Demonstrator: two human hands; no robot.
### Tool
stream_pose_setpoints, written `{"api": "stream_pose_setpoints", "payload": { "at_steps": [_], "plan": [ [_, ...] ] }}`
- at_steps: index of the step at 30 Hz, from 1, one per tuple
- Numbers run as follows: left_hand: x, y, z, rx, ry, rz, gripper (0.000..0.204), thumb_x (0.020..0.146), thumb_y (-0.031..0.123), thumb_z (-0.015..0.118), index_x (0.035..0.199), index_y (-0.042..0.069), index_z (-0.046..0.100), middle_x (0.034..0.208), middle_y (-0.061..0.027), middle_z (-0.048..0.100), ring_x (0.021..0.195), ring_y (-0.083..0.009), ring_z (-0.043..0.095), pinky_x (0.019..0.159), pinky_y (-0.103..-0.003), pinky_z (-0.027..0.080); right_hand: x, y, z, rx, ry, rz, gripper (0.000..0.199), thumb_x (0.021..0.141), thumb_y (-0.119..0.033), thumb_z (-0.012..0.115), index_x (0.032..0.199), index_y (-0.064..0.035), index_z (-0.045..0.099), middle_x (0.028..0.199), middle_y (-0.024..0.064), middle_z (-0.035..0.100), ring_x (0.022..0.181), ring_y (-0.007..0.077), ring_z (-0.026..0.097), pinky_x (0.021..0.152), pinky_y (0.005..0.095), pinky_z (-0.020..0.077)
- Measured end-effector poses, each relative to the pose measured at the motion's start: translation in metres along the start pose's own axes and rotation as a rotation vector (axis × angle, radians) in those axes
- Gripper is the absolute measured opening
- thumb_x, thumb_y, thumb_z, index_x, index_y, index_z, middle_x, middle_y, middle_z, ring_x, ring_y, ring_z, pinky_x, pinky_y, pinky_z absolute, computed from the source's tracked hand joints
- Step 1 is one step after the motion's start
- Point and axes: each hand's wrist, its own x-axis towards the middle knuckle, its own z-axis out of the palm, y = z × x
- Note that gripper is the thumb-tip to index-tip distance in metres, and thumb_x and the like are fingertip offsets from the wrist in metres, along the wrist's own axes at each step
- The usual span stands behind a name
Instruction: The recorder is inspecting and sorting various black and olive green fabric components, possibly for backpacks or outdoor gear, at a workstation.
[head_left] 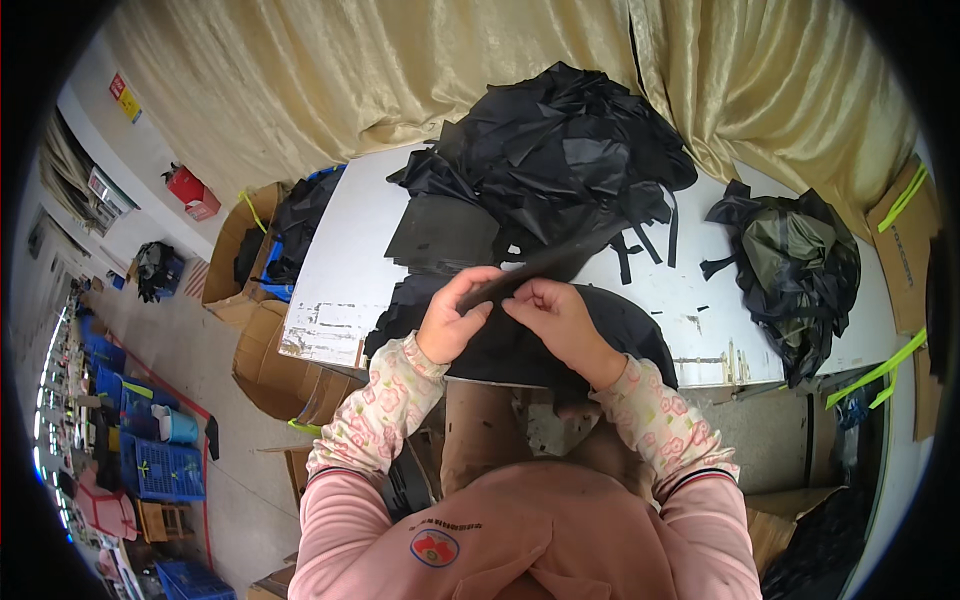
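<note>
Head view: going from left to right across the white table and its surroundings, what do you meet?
Blue crates on the floor → open cardboard box → left hand → right hand, both gripping a long black strip → dark olive-and-black bag → cardboard with yellow-green straps.

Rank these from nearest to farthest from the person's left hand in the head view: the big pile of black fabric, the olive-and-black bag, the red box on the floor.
From the left hand:
1. Big pile of black fabric, up and right on the table.
2. Red box, far left on the floor.
3. Olive-and-black bag, far right on the table.
</note>
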Motion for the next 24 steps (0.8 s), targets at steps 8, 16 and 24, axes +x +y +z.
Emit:
{"api": "stream_pose_setpoints", "payload": {
  "at_steps": [8, 16, 24],
  "plan": [
    [0.013, 0.054, -0.019, 1.114, -0.064, 0.536, 0.056, 0.069, -0.011, 0.050, 0.123, 0.005, 0.057, 0.122, -0.0121, 0.060, 0.122, -0.0279, 0.052, 0.107, -0.048, 0.034, -0.019, -0.051, -0.065, 0.158, -0.407, 0.074, 0.059, 0.081, -0.003, 0.062, 0.136, -0.0054, 0.041, 0.129, 0.0082, 0.052, 0.113, 0.0211, 0.053, 0.092, 0.0333, 0.0453],
    [-0.003, 0.078, -0.026, 0.543, -0.204, 0.355, 0.073, 0.070, 0.014, 0.078, 0.133, -0.002, 0.046, 0.137, -0.0185, 0.047, 0.127, -0.0277, 0.047, 0.105, -0.043, 0.036, -0.046, -0.066, -0.062, 0.324, 0.003, 0.217, 0.036, 0.086, -0.010, 0.064, 0.119, -0.0038, 0.051, 0.099, 0.0007, 0.063, 0.078, 0.0045, 0.058, 0.063, 0.0194, 0.0486],
    [-0.037, 0.035, -0.084, -0.070, 0.842, 0.219, 0.026, 0.087, 0.001, 0.062, 0.113, -0.002, 0.061, 0.099, -0.0114, 0.068, 0.088, -0.0117, 0.064, 0.072, -0.020, 0.051, -0.094, 0.024, -0.124, 0.078, 0.118, 0.428, 0.029, 0.083, -0.008, 0.068, 0.107, -0.0035, 0.053, 0.079, -0.0006, 0.060, 0.059, 0.0044, 0.052, 0.046, 0.0180, 0.0424]
  ]
}}
